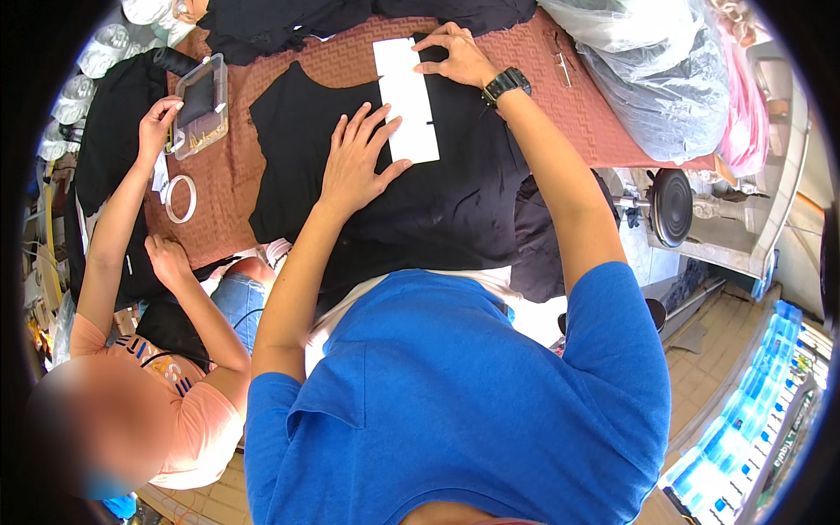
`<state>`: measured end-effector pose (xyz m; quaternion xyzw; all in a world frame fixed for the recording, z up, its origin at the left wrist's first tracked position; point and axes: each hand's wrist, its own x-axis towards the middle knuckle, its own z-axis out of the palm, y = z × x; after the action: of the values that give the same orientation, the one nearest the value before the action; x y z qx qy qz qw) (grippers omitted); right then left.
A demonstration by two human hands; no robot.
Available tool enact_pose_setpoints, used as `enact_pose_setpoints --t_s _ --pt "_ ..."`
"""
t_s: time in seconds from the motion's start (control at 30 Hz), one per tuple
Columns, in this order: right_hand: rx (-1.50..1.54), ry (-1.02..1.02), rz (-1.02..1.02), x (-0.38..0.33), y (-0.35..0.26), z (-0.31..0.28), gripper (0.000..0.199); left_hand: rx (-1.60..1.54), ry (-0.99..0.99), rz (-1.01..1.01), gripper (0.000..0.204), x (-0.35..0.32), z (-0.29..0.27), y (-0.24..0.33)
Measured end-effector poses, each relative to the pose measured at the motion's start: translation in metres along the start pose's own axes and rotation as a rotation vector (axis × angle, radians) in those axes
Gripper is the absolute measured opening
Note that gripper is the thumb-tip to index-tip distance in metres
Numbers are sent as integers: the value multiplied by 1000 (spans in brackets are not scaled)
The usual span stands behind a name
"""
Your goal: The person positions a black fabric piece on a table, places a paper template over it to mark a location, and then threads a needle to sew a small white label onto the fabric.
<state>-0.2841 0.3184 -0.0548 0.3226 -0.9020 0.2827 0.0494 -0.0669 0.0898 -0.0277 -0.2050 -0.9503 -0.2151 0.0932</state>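
A black cut piece of fabric (437,210) lies spread on a brown patterned table cover (569,96). A long white paper strip (407,101) lies on top of the fabric. My left hand (357,162) rests flat, fingers spread, on the fabric with its fingertips at the strip's left edge. My right hand (455,57), with a black watch on the wrist, presses the far end of the strip with its fingertips. Neither hand grips anything.
A person in an orange shirt sits at my left; one hand (157,127) touches a clear plastic box (201,105), the other (166,258) rests near a white tape ring (181,199). Bagged fabric (647,70) lies at the right; more black cloth (280,22) lies at the far edge.
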Motion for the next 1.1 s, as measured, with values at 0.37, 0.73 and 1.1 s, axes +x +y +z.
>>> enact_pose_setpoints --t_s 0.37,0.73,1.1 --pt "-21 -42 23 3 -4 -3 47 -12 37 -26 68 2 5 1" --pt "-26 -74 25 4 -7 -8 47 -85 17 -29 56 1 1 -4" --pt "-23 -36 -15 5 3 -1 48 -82 18 -25 55 2 0 -2"
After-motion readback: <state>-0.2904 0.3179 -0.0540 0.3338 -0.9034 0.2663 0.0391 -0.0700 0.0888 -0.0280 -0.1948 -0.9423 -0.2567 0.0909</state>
